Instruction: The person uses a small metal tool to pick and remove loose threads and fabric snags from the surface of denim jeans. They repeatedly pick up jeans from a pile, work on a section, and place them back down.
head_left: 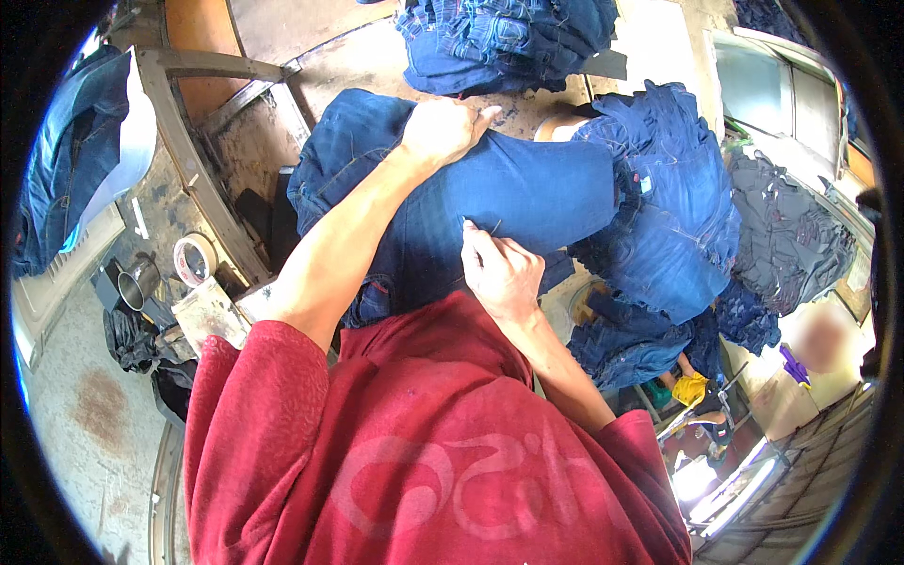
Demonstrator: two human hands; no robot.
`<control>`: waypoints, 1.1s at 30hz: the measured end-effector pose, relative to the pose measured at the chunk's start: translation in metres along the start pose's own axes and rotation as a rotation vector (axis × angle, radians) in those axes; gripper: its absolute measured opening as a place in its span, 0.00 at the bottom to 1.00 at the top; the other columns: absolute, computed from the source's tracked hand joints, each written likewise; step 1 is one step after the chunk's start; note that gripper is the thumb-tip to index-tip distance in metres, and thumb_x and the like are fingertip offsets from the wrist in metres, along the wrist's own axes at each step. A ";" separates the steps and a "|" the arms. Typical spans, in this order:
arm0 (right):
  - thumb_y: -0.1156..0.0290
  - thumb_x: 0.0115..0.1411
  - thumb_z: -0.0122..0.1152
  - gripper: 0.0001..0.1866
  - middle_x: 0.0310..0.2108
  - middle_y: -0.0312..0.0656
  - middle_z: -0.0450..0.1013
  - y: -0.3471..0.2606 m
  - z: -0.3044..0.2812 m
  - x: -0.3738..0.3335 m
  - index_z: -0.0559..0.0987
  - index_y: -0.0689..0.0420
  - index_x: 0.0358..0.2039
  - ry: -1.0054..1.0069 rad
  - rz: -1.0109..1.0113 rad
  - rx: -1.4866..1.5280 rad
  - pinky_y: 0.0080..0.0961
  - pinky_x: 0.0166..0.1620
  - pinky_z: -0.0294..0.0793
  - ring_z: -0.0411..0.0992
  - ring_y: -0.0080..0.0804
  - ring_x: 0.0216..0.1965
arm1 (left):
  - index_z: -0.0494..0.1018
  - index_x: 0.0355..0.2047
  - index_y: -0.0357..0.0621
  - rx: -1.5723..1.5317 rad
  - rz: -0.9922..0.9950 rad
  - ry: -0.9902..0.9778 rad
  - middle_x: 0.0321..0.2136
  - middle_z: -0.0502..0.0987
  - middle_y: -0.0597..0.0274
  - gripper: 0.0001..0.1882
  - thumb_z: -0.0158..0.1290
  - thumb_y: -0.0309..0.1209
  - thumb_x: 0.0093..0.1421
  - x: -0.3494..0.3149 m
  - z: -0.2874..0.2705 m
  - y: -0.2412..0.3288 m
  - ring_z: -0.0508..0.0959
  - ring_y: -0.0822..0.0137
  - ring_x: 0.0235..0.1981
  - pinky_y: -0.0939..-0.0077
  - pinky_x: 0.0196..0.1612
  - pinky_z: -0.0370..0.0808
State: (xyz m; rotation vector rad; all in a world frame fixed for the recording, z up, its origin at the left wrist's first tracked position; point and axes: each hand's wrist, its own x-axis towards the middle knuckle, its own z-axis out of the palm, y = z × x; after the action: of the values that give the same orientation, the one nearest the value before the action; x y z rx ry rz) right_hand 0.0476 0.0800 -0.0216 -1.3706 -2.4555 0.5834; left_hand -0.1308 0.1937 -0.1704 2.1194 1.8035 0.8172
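Note:
A pair of blue jeans (537,184) lies stretched out in front of me, its waist part bunched at the left and a leg reaching right. My left hand (441,134) is closed on the far edge of the jeans, thumb pointing right. Nearer to me, my right hand (504,278) is closed in a pinch over the denim. A thin dark sliver shows by its fingertips; what the fingers hold is mostly hidden.
A stack of folded jeans (504,42) sits at the far side. Right of me are a heap of jeans (673,207) and dark grey garments (786,231). At left are a wooden frame (202,169), a tape roll (195,259) and a metal cup (139,281).

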 end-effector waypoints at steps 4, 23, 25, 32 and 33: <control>0.75 0.62 0.72 0.03 0.19 0.39 0.77 -0.007 -0.015 -0.018 0.87 0.51 0.36 -0.029 0.030 0.008 0.33 0.22 0.75 0.77 0.34 0.18 | 0.81 0.17 0.42 -0.029 0.008 0.034 0.12 0.76 0.46 0.29 0.60 0.50 0.71 0.001 0.000 0.001 0.80 0.47 0.14 0.54 0.20 0.77; 0.75 0.63 0.71 0.04 0.20 0.38 0.78 0.007 -0.004 -0.012 0.84 0.53 0.37 -0.007 0.076 0.093 0.33 0.23 0.78 0.79 0.34 0.20 | 0.80 0.15 0.42 -0.025 0.011 0.061 0.12 0.76 0.46 0.30 0.59 0.49 0.72 0.002 -0.001 0.002 0.79 0.48 0.13 0.55 0.19 0.77; 0.75 0.62 0.71 0.04 0.19 0.38 0.77 0.010 -0.001 -0.010 0.84 0.53 0.36 0.010 0.021 0.060 0.33 0.23 0.78 0.79 0.34 0.20 | 0.79 0.15 0.43 -0.022 0.021 0.057 0.12 0.76 0.46 0.30 0.60 0.49 0.71 0.001 -0.001 0.002 0.79 0.48 0.13 0.55 0.19 0.76; 0.74 0.63 0.71 0.03 0.19 0.37 0.76 0.008 -0.004 -0.012 0.84 0.52 0.35 -0.046 0.056 0.034 0.34 0.22 0.77 0.78 0.34 0.19 | 0.78 0.13 0.43 -0.026 0.021 0.073 0.10 0.74 0.47 0.31 0.60 0.49 0.70 0.000 0.002 0.001 0.78 0.48 0.12 0.54 0.19 0.76; 0.74 0.63 0.71 0.03 0.18 0.37 0.76 0.007 -0.006 -0.014 0.84 0.51 0.35 -0.032 0.029 0.015 0.34 0.22 0.77 0.78 0.34 0.19 | 0.78 0.13 0.42 -0.023 0.039 0.101 0.10 0.74 0.47 0.31 0.60 0.49 0.71 0.000 0.002 0.001 0.78 0.47 0.12 0.54 0.19 0.76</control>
State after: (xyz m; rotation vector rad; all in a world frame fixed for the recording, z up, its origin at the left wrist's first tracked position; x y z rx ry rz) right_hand 0.0621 0.0724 -0.0201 -1.4036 -2.4549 0.6342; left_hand -0.1289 0.1937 -0.1717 2.1412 1.7968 0.9666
